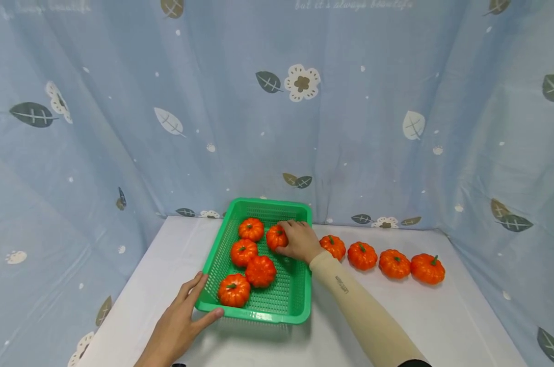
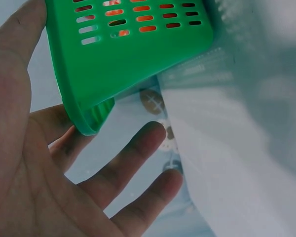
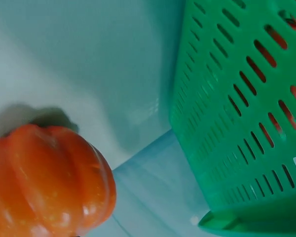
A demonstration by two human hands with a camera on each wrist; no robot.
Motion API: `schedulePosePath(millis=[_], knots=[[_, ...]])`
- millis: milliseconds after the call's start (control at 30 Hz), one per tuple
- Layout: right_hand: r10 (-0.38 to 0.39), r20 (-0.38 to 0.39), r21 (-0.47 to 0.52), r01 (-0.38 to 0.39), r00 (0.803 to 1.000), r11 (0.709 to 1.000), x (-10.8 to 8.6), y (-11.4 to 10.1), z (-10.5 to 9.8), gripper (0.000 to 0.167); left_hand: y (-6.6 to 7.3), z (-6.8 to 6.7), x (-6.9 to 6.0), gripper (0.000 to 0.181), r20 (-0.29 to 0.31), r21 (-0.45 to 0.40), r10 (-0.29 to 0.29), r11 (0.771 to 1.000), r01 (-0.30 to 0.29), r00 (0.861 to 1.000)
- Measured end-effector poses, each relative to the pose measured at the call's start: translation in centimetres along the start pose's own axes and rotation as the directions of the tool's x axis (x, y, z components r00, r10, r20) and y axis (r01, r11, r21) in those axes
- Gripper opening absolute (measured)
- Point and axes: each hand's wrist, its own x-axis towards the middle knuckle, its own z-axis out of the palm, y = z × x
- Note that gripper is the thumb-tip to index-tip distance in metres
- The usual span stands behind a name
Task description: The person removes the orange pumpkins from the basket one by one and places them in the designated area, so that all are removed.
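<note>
Head view: glossy orange pumpkin (image 1: 274,238)

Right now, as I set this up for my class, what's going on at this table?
A person's right hand grips a small orange pumpkin inside a green basket, near its far right corner. Their left hand touches the basket's near left corner. Four other pumpkins sit in the basket, and a row of four more stands on the white table to its right.
</note>
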Motion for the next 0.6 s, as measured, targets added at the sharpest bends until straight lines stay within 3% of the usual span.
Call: schedulePosePath(millis=[133,300,467,600], knots=[[0.021,-0.148,0.120,-0.004,0.989,0.993,-0.5,0.2,0.0,0.073,0.0,0.1,0.1,0.098,-0.005,0.005,0.002,1.000,-0.002,1.000],[0.046,-0.314,0.224,0.027,0.948,0.974,-1.4,0.2,0.1,0.074,0.0,0.1,0.1,0.098,-0.009,0.005,0.002,1.000,-0.002,1.000],[0.142,-0.395,0.356,0.008,0.908,0.934,-3.0,-0.1,-0.2,0.076,-0.1,0.2,-0.1,0.098,-0.012,0.004,0.002,1.000,-0.002,1.000],[0.210,-0.407,0.416,-0.024,0.889,0.909,-4.7,0.1,-0.7,0.076,-0.1,0.1,-0.2,0.099,-0.006,-0.002,-0.006,1.000,0.006,1.000]])
